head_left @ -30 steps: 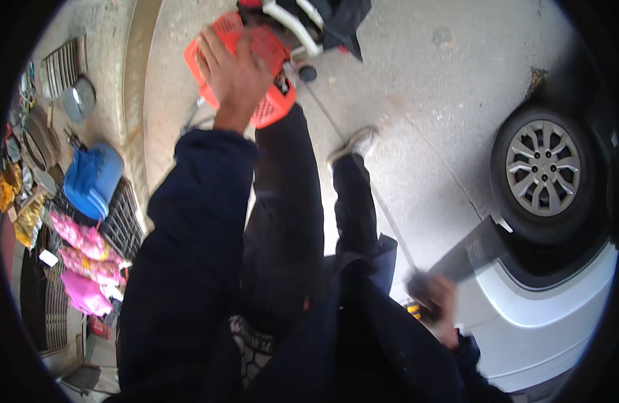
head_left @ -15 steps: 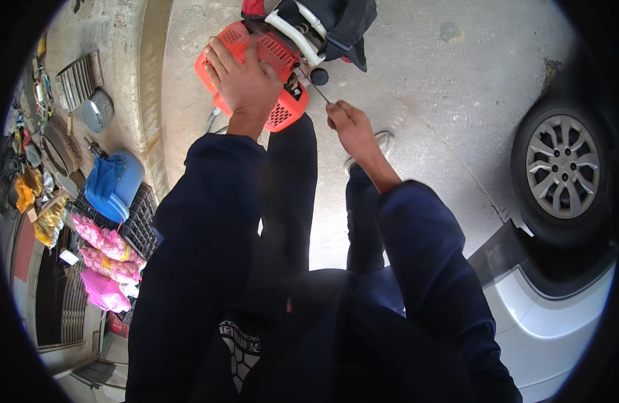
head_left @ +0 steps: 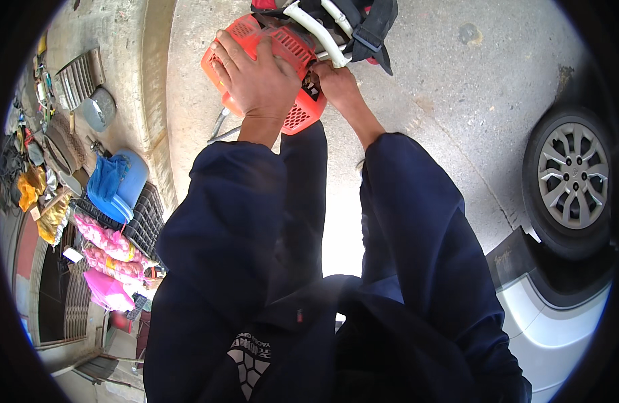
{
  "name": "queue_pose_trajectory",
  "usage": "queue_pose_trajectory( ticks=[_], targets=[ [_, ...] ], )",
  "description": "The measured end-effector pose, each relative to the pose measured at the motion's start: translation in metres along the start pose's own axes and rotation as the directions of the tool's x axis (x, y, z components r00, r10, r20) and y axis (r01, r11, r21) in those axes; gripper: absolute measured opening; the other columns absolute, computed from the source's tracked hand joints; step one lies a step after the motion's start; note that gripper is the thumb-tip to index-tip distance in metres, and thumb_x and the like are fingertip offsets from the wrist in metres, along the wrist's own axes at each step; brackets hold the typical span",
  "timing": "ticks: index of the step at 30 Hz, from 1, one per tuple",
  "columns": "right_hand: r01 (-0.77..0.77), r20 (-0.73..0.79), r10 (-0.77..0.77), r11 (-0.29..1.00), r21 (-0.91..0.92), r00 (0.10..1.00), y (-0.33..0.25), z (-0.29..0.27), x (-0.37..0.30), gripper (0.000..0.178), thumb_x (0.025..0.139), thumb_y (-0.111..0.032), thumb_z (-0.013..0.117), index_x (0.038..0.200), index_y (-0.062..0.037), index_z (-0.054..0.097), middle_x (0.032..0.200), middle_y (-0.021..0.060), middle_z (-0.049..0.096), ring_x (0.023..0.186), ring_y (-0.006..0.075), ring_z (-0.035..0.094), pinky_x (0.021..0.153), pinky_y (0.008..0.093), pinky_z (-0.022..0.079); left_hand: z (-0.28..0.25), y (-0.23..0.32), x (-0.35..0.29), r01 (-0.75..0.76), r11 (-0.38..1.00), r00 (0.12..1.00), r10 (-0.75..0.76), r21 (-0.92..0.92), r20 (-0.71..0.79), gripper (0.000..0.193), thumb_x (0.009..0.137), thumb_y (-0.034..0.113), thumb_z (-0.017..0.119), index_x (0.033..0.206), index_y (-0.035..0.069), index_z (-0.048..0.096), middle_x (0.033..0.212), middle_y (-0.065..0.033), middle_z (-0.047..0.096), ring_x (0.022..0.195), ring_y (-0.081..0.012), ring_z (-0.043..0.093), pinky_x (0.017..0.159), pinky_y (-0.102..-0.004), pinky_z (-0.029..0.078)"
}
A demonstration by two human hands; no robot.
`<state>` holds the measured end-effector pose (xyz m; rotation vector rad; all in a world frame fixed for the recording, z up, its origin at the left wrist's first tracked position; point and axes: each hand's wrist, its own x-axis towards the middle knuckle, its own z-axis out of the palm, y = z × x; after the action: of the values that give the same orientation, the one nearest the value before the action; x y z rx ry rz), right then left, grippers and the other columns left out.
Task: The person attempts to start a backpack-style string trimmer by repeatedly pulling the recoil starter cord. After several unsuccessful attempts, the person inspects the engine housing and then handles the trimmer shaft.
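A small engine with a red vented plastic cover (head_left: 300,117) sits in front of me at the top of the view. Flat across the top of that cover lies my left hand (head_left: 262,79), fingers spread. My right hand (head_left: 338,86) is closed close against the engine's right side. It holds the pull-cord handle, which its fingers hide; no stretch of cord shows. White frame tubes (head_left: 316,30) and a black strap with a buckle (head_left: 368,35) are attached beyond the engine. A grey hose (head_left: 220,123) curves out below its left side.
At right stands a car with a silver-spoked wheel (head_left: 573,176). A concrete ledge (head_left: 155,87) runs along the left. Beyond it are a metal dustpan (head_left: 79,80), a blue bucket (head_left: 133,178), a black crate (head_left: 148,225) and pink mesh bags (head_left: 111,235).
My right hand has moved up and left, back to the engine; the cord stretched between them is no longer visible. My left hand stays on the cover. The view has shifted slightly.
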<state>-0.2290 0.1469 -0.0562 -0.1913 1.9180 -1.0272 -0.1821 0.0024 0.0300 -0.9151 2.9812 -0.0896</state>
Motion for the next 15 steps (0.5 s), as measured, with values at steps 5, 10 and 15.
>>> queue_pose_trajectory(
  ticks=[5, 10, 15],
  targets=[
    [0.087, -0.028, -0.082, 0.963, 0.257, 0.996, -0.028, -0.033, -0.044, 0.029, 0.100, -0.024, 0.058, 0.084, -0.0023, 0.068, 0.082, 0.0128, 0.069, 0.076, 0.0288, 0.066, 0.074, 0.0352, 0.051, -0.002, -0.001, 0.000, 0.014, 0.999, 1.000, -0.013, -0.037, 0.027, 0.046, 0.089, 0.022, 0.061, 0.134, 0.016, 0.069, 0.156, -0.0429, 0.035, 0.145, -0.0646, 0.036, 0.118, -0.0639, 0.035],
    [-0.384, 0.067, 0.418, 0.745, 0.546, 0.906, -0.034, -0.066, -0.086, 0.030, 0.102, -0.024, 0.053, 0.082, -0.0029, 0.061, 0.069, 0.0000, 0.052, 0.066, 0.0122, 0.045, 0.060, 0.0326, 0.036, -0.002, -0.001, 0.000, -0.009, 0.999, 1.000, 0.009, -0.036, 0.001, 0.044, 0.089, 0.022, 0.061, 0.132, 0.014, 0.070, 0.157, -0.0428, 0.033, 0.145, -0.0643, 0.036, 0.118, -0.0644, 0.035],
    [-0.021, -0.108, 0.025, 0.999, 0.040, 0.994, 0.001, -0.012, -0.012, 0.031, 0.100, -0.026, 0.058, 0.091, 0.0005, 0.070, 0.082, 0.0193, 0.070, 0.080, 0.0350, 0.069, 0.075, 0.0412, 0.054, -0.002, 0.000, -0.001, 0.002, 1.000, 1.000, -0.002, -0.030, 0.016, 0.044, 0.090, 0.022, 0.060, 0.132, 0.013, 0.070, 0.158, -0.0429, 0.032, 0.145, -0.0640, 0.036, 0.118, -0.0651, 0.034]
  ],
)
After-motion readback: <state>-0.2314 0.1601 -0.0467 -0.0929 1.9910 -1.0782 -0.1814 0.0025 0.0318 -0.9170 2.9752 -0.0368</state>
